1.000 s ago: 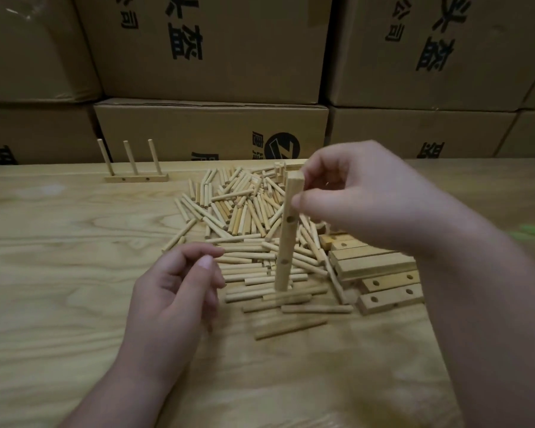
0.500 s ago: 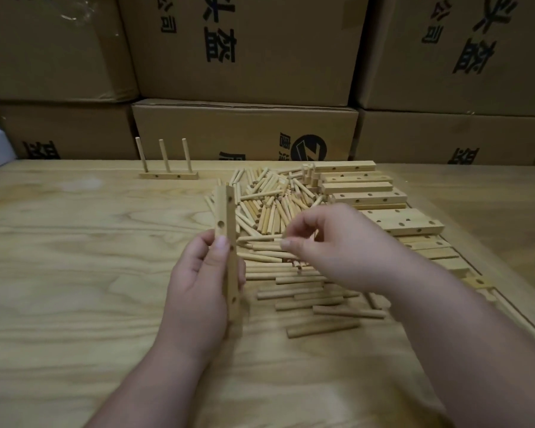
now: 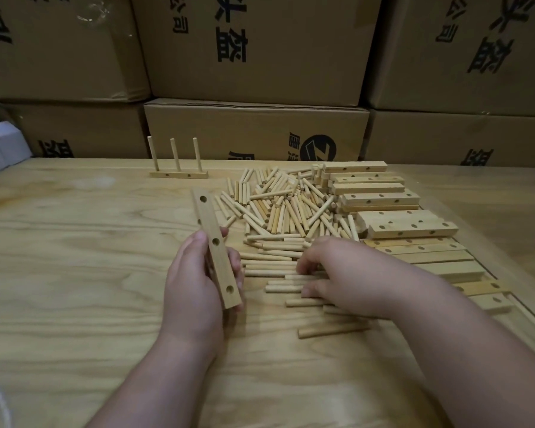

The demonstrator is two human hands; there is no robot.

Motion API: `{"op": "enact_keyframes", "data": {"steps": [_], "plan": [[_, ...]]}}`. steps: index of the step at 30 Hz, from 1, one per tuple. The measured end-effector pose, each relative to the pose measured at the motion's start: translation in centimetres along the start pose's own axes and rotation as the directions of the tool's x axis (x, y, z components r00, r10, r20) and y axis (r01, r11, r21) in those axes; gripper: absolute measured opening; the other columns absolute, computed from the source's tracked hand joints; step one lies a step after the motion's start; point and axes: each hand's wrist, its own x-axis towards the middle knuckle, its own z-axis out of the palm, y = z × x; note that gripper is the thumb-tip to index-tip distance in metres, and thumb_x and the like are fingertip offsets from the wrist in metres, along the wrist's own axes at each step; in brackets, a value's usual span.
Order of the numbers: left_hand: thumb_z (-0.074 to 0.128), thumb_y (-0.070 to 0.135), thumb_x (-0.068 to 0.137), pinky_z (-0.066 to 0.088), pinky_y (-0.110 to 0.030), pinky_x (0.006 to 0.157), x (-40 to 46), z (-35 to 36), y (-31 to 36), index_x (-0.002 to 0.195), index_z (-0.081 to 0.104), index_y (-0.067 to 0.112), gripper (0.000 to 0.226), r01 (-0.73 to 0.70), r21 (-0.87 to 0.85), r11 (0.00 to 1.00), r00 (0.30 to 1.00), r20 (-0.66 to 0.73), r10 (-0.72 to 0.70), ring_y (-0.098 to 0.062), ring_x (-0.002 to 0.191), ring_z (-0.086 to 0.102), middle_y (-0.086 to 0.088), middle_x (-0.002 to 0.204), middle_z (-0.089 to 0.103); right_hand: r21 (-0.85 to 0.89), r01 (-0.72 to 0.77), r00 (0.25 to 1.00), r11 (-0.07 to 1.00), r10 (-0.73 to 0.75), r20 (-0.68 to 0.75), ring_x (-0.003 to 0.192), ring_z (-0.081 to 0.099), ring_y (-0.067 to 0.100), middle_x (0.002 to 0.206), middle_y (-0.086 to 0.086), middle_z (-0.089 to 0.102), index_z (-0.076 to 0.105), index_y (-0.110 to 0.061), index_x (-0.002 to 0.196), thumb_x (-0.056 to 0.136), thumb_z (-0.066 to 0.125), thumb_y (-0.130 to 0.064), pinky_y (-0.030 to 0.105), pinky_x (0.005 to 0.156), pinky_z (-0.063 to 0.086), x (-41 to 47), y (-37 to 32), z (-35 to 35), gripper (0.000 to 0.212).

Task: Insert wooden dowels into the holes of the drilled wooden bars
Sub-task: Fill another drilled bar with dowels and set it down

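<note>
The wooden bar (image 3: 215, 245) is held off the table (image 3: 74, 273) in the left hand (image 3: 195, 282), standing nearly upright and leaning a little to the left at its top. Three drilled holes show along its facing side, one near the top, one at the middle and one near the bottom. The left fingers wrap round its lower half from behind, with the thumb pressed along its left edge, so the top end stands free above the hand.

Just to the right, the right hand (image 3: 349, 273) lies palm down on the near edge of the pile of dowels (image 3: 284, 217), its fingers curled and spread among the loose sticks (whether they have one pinched cannot be told, since the fingertips are blurred and partly hidden). One dowel (image 3: 331, 330) lies by itself close to the right forearm, apart from the rest.

Beyond the pile, to its right, a heap of drilled bars (image 3: 389, 211) is stacked in rough rows running toward the table's right edge. At the back of the table, left of the pile, a finished bar (image 3: 179, 174) lies flat with three dowels standing upright in it.

Cardboard boxes (image 3: 254, 131) with black printing are stacked behind the table, and a small white box (image 3: 0, 149) sits at the far left.
</note>
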Motion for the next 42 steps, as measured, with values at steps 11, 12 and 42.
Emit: {"op": "enact_keyframes", "data": {"steps": [11,12,42], "plan": [[0.035,0.036,0.108,0.038,-0.026,0.040,0.0,0.1,0.0,0.106,0.062,0.019,0.033,-0.006,0.008,1.000,1.000,-0.011,0.006,-0.019,0.049,0.047,-0.005,0.066,0.055,-0.084,0.053,0.987,0.995,-0.065,-0.144,0.114,0.051,0.010,0.116,-0.018,0.055,0.063,-0.037,0.121,0.089,0.070,-0.039,0.035,0.092,0.051,0.7,0.0,1.4,0.032],[0.035,0.036,0.108,0.037,-0.026,0.040,0.0,0.2,0.0,0.106,0.063,0.019,0.033,-0.007,0.008,1.000,1.000,-0.012,0.007,-0.018,0.049,0.047,-0.005,0.066,0.055,-0.087,0.052,0.986,0.995,-0.065,-0.153,0.115,0.050,0.011,0.116,-0.017,0.055,0.063,-0.037,0.121,0.090,0.069,-0.037,0.035,0.092,0.050,0.8,0.0,1.5,0.031],[0.040,0.042,0.106,0.043,-0.029,0.038,-0.1,-0.1,-0.1,0.109,0.060,0.025,0.026,0.046,0.135,0.990,0.983,0.173,-0.069,-0.026,0.042,0.047,-0.013,0.064,0.058,0.475,0.313,0.902,0.822,-0.101,-0.419,0.072,0.065,0.007,0.084,-0.021,0.070,0.073,-0.043,0.092,0.089,0.072,-0.040,0.025,0.056,0.057,-0.8,-1.5,-1.3,0.004]]}}
